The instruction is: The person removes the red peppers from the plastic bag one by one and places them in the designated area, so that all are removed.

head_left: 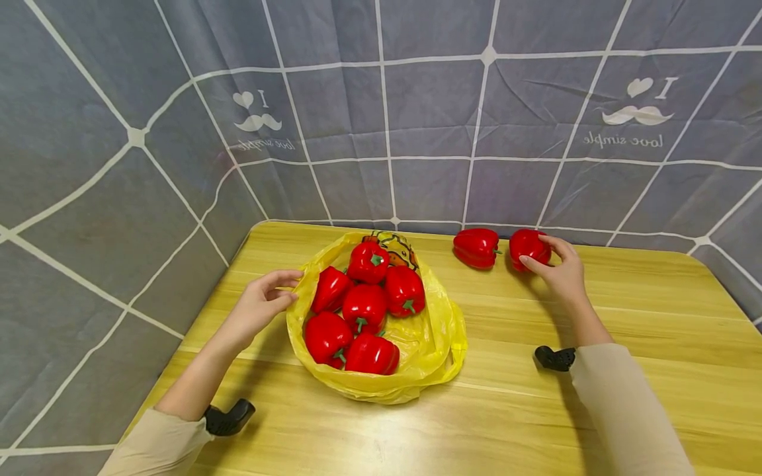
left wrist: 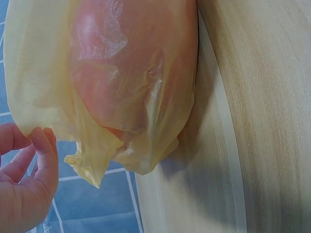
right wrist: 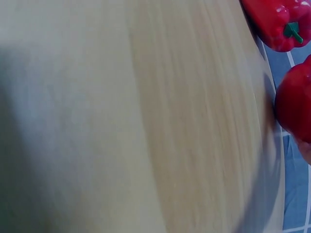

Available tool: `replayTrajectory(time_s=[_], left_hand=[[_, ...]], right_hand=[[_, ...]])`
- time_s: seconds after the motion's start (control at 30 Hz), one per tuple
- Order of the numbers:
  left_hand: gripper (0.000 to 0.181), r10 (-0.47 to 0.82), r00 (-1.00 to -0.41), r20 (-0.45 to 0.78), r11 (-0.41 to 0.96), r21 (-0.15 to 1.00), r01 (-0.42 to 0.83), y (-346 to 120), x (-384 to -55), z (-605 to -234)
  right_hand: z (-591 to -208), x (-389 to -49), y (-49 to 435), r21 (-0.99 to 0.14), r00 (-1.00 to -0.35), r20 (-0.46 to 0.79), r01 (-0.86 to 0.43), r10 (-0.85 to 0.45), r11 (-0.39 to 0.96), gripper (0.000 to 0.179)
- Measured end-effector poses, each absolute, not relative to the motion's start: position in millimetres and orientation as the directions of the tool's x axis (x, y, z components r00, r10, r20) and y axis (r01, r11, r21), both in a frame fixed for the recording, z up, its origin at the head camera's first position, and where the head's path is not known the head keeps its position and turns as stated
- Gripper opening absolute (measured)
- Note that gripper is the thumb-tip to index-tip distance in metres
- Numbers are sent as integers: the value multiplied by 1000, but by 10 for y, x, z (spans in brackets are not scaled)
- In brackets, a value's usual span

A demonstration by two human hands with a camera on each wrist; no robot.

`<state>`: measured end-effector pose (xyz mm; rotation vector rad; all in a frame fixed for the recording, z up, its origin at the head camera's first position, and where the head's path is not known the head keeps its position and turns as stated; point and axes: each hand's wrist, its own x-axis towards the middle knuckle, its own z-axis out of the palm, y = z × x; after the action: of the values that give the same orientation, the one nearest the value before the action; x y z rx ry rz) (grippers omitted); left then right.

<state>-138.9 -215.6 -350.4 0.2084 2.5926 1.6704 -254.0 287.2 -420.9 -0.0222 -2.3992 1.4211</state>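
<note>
A yellow plastic bag [head_left: 437, 337] stands wide open on the table with several red bell peppers [head_left: 364, 307] inside. My left hand [head_left: 262, 307] pinches the bag's left rim between thumb and fingers; in the left wrist view the thin film [left wrist: 43, 107] is caught at the fingertips. At the back right, my right hand [head_left: 562, 271] grips a red bell pepper [head_left: 526, 248], thumb in front and fingers over the top. Left of it another red bell pepper [head_left: 476, 248] lies on its side, green stem pointing right. Only a fingertip shows beneath the gripped pepper [right wrist: 295, 102] in the right wrist view.
The wooden table [head_left: 506, 410] has rounded back corners. A grey curtain [head_left: 428, 125] with white grid lines hangs right behind it and along the left side. Black straps with mounts [head_left: 229, 418] sit at both wrists, by the beige sleeves.
</note>
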Motion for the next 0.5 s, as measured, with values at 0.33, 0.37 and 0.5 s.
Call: replayTrajectory(time_s=[0.33,0.37,0.5], left_hand=[[38,139,-990,18,414,907,75,-2149,-1401,-3513],[38,139,-990,17,415,907,74,-2147,-1402,-3513],[38,139,-990,18,419,905,75,-2139,-1408,-3515]], right_hand=[[-4220,-2545,2856,-875,-936,286,-168,205,454,55],[-4215,-2542,2854,-875,-937,285,-168,202,455,55],[-4205,-2528,2844,-865,-942,282,-168,181,473,55]])
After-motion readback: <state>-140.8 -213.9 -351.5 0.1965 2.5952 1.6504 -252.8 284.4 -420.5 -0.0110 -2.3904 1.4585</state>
